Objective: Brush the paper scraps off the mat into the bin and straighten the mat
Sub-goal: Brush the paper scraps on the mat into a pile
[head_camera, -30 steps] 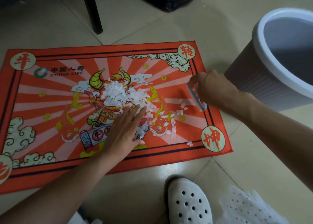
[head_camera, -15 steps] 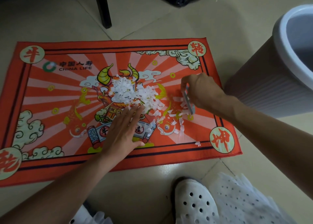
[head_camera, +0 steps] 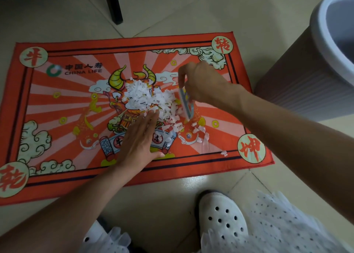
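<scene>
Your mat (head_camera: 57, 103): red, flat on floor, slightly skewed | paper scraps (head_camera: 145, 97): white, heaped at mat centre, strays toward right | bin (head_camera: 314, 76): upright, right of mat.

matt cloth mat (head_camera: 63, 103), paper scraps (head_camera: 145, 97), glossy floor tiles (head_camera: 172, 195)

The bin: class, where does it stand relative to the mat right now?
In the head view, the bin stands on the floor at the far right, just beyond the mat's right edge.

Mat (head_camera: 57, 99) red, sunburst stripes; paper scraps (head_camera: 141, 96) white; bin (head_camera: 306, 84) brown, white rim.
</scene>
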Tool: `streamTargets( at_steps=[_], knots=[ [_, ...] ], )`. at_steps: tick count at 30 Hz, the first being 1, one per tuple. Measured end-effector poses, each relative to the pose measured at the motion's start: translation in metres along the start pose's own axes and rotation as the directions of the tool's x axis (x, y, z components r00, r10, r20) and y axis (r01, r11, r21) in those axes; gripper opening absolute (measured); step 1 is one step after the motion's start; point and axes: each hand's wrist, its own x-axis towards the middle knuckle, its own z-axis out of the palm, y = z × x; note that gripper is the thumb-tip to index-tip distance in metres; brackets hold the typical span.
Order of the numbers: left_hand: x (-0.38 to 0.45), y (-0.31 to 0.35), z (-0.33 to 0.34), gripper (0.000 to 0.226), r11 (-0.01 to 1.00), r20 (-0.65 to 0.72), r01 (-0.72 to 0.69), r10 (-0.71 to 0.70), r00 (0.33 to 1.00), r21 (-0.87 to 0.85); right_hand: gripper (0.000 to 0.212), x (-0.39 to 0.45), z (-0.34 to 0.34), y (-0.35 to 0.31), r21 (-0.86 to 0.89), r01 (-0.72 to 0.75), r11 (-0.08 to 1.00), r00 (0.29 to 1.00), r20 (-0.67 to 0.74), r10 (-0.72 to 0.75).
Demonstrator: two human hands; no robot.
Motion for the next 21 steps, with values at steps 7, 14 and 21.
streamTargets(
  at_steps=[7,14,21],
  knots=[
    [0.003,0.006,0.001,0.129,1.0,-0.01,-0.003,0.003,1.0,-0.005,0.02,-0.039,0.003,0.034,0.031,-0.077,0.997,0.996,-0.032,0.078],
    [0.015,0.034,0.004,0.125,0.997,-0.003,-0.073,0.073,0.997,-0.025,0.025,-0.063,-0.005,0.045,0.104,-0.095,0.99,0.995,-0.024,0.098],
    [0.016,0.063,0.021,0.125,0.991,0.02,-0.131,0.131,0.991,0.0,0.041,-0.104,-0.011,0.075,0.216,-0.231,0.949,0.973,0.08,0.218]
  ],
)
